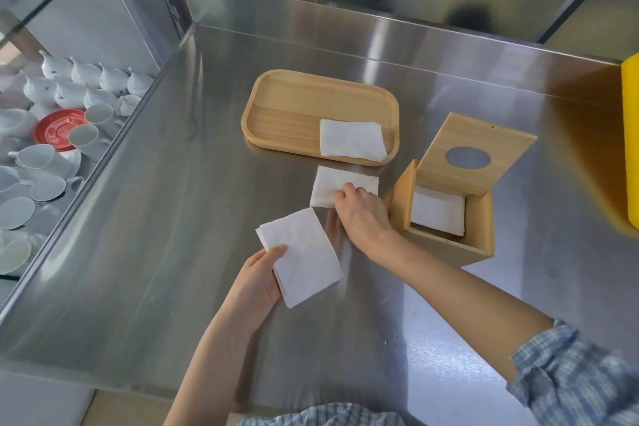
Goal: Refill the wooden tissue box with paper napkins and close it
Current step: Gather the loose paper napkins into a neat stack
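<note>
The wooden tissue box point(480, 233) stands at the right of the steel counter with its hinged lid point(473, 152) tilted open; the lid has a round hole. White napkins point(437, 213) lie inside the box. My left hand point(257, 282) holds a small stack of folded napkins point(301, 258) above the counter. My right hand point(363, 214) pinches the edge of another folded napkin point(328, 188) lying on the counter just left of the box. More napkins point(351, 140) sit in the right end of a wooden tray point(273, 104).
The steel counter point(173, 218) has a raised back edge. A yellow object point(631, 149) stands at the far right edge. To the left, below the counter, a shelf holds several white cups, teapots point(86, 86) and a red saucer point(57, 128).
</note>
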The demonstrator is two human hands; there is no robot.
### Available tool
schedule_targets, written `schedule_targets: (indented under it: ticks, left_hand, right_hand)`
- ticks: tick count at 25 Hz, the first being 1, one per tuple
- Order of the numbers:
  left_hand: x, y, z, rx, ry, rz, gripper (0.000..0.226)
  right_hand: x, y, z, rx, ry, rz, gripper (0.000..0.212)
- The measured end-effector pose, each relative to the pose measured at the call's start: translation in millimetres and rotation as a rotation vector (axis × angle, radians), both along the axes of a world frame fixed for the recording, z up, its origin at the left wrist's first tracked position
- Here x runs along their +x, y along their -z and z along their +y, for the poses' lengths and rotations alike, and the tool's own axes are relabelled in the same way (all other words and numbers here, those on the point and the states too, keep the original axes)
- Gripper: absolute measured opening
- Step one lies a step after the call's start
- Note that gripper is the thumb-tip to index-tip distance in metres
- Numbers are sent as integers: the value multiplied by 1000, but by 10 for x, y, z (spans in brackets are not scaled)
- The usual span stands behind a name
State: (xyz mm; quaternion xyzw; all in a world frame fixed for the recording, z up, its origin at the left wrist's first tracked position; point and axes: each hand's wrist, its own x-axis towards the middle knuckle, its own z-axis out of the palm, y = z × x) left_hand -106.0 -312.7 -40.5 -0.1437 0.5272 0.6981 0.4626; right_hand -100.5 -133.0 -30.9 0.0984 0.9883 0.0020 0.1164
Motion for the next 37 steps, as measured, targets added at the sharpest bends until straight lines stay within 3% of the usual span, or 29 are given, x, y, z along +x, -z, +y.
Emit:
schedule_targets:
  ticks: [3, 8, 13, 17, 19, 24, 27, 31, 35, 37]
  left_hand:
    - [10, -8, -9, -1, 3, 6, 25]
    - [57, -21, 1, 7, -8, 22, 24]
    - [169, -45, 6, 27, 40, 52, 26]
    - [256, -44, 53, 142, 64, 46, 35]
    - [315, -107, 83, 283, 108, 46, 39]
    - [427, -193, 82, 159, 158, 107, 39]
    - [454, -231, 83, 107, 155, 147, 43]
    - [468, -289, 87, 172, 155, 60, 58]
    - [512, -268, 81, 148, 182, 141, 38]
    - [536, -259, 84, 111, 192, 186, 27]
  right_hand:
    - [30, -46, 43, -124, 96, 74, 23]
    - [206, -302, -42, -626, 441, 268, 22]
    - [598, -698, -161, -1417, 728, 332, 21]
    - [866, -859, -248, -1863, 697, 191, 18]
    - [935, -796, -303, -1864, 661, 121, 15]
    - [1016, -455, -339, -1297, 642, 175, 12]
    - [1058, -418, -317, -1242, 653, 195, 13]
    - [1079, -379, -317, -1147, 636, 205, 13]
    - [1071, -379, -332, -1084, 591, 219, 26]
    - [1080, -378, -332, -1070, 560, 222, 17]
